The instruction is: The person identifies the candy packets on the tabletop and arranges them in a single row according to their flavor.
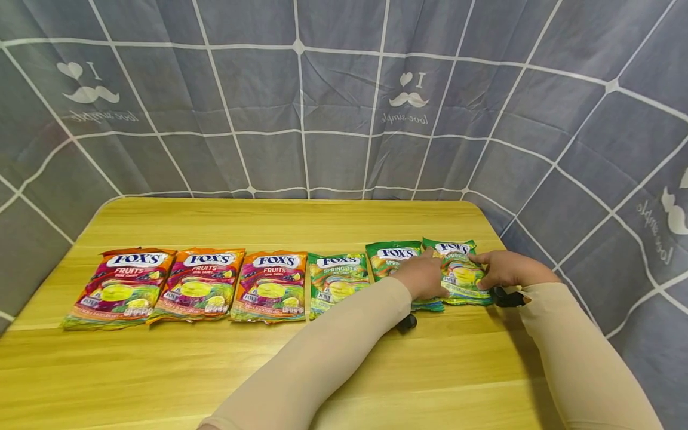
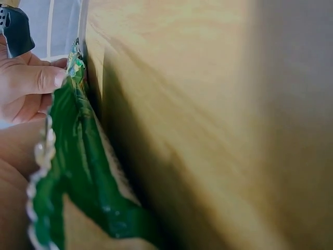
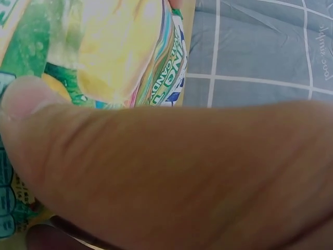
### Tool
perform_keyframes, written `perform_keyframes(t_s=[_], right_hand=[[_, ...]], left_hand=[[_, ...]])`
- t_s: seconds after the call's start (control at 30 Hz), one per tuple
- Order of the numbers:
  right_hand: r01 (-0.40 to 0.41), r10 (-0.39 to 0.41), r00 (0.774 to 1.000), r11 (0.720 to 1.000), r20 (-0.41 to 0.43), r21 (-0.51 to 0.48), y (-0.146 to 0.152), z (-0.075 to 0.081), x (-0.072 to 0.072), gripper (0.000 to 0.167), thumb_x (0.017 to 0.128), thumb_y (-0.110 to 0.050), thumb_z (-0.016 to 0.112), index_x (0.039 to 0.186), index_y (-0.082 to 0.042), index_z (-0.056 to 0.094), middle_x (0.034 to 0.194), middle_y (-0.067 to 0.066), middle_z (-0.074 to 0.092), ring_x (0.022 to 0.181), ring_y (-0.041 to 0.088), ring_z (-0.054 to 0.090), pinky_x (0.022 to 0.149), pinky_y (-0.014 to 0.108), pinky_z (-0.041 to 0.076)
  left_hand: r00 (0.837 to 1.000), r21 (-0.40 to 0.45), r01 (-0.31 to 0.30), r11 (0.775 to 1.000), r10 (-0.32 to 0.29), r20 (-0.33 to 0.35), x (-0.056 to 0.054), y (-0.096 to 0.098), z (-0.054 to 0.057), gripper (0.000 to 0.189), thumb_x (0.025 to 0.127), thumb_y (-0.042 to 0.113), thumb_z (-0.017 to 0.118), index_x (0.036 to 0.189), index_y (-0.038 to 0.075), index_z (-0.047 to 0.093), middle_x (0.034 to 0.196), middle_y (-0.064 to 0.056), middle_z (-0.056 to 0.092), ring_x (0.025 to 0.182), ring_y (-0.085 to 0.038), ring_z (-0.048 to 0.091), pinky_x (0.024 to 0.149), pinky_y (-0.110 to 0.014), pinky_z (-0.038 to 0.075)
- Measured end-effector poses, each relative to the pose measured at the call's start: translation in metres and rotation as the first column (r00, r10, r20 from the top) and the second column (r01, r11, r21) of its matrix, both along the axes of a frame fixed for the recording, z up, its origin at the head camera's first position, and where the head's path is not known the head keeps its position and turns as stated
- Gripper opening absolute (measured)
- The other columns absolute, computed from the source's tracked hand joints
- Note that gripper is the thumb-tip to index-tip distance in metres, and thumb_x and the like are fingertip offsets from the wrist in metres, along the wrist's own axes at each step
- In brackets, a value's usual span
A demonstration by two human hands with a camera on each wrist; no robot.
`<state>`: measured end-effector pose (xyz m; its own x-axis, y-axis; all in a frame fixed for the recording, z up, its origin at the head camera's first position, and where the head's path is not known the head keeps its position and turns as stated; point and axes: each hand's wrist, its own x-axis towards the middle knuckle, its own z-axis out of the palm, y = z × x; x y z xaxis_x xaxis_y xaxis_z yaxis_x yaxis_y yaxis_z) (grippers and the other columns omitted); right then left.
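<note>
At the right end of a row, both hands hold a green Spring Tea candy bag (image 1: 460,276) by its sides. My left hand (image 1: 421,276) grips its left edge, partly covering the neighbouring green bag (image 1: 388,253). On the opposite edge is my right hand (image 1: 507,270), its thumb (image 3: 31,96) lying over the printed front in the right wrist view. In the left wrist view the green edge of the bag (image 2: 78,140) stands slightly off the tabletop, and the right hand (image 2: 31,83) pinches the far side. The fingers behind the bag are mostly hidden.
Leftward in the row lie another green bag (image 1: 337,280), partly behind the left sleeve (image 1: 322,352), and three Fruits candy bags, the nearest being a purple-orange bag (image 1: 270,286). A grey checked curtain (image 1: 333,161) borders the wooden table (image 1: 269,370) at back and sides.
</note>
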<state>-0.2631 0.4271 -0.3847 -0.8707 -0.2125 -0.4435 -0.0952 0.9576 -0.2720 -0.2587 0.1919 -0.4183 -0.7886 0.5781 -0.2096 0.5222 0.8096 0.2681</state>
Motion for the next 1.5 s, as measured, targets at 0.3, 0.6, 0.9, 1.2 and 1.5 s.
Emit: perform_keyframes(t_s=[0.3,0.6,0.9,1.2,1.5], right_hand=[[-0.011,0.011,1.000,1.000,0.014,-0.009,-0.0010,0.0018,-0.0013,0.090,0.082,-0.019,0.089,0.155,0.004,0.042,0.141,0.037,0.059,0.115,0.038,0.061,0.097,0.051,0.053],[0.025,-0.023,0.999,0.999,0.043,-0.040,-0.0017,0.0022,-0.0018,0.089,0.082,-0.015,0.088,0.155,0.004,0.042,0.144,0.037,0.056,0.097,0.031,0.057,0.082,0.034,0.050],[0.019,-0.017,0.999,0.999,0.040,-0.032,-0.0024,0.0027,-0.0014,0.088,0.082,-0.015,0.088,0.155,0.004,0.042,0.144,0.037,0.056,0.099,0.031,0.058,0.084,0.035,0.051],[0.014,-0.012,0.999,0.999,0.045,-0.031,-0.0028,0.0037,-0.0022,0.087,0.083,-0.016,0.088,0.155,0.004,0.042,0.147,0.038,0.053,0.102,0.031,0.057,0.085,0.036,0.051],[0.019,-0.018,0.999,0.999,0.040,-0.026,-0.0039,0.0038,-0.0013,0.088,0.083,-0.016,0.088,0.155,0.003,0.043,0.146,0.038,0.053,0.103,0.033,0.057,0.088,0.039,0.051]], left_hand=[[1.000,-0.015,0.020,1.000,-0.020,-0.002,-0.0029,0.0006,0.0000,0.079,0.095,0.064,0.068,0.161,0.027,0.044,0.174,0.004,0.030,0.160,-0.014,0.032,0.122,-0.041,0.044],[0.999,-0.026,0.044,0.999,-0.044,-0.012,-0.0035,-0.0002,0.0015,0.068,0.096,0.064,0.067,0.152,0.026,0.057,0.171,0.007,0.036,0.161,-0.011,0.026,0.121,-0.039,0.045],[0.999,-0.027,0.036,0.999,-0.037,-0.014,-0.0023,-0.0001,0.0022,0.060,0.095,0.064,0.068,0.141,0.026,0.067,0.169,0.009,0.039,0.162,-0.011,0.024,0.120,-0.040,0.045],[1.000,-0.037,0.022,0.999,-0.023,-0.018,-0.0016,0.0000,0.0033,0.073,0.095,0.065,0.068,0.155,0.027,0.053,0.171,0.007,0.036,0.162,-0.011,0.026,0.120,-0.041,0.046],[1.000,-0.040,0.017,0.999,-0.017,-0.013,-0.0004,0.0001,0.0033,0.075,0.094,0.065,0.068,0.157,0.027,0.051,0.171,0.008,0.036,0.161,-0.012,0.028,0.120,-0.041,0.045]])
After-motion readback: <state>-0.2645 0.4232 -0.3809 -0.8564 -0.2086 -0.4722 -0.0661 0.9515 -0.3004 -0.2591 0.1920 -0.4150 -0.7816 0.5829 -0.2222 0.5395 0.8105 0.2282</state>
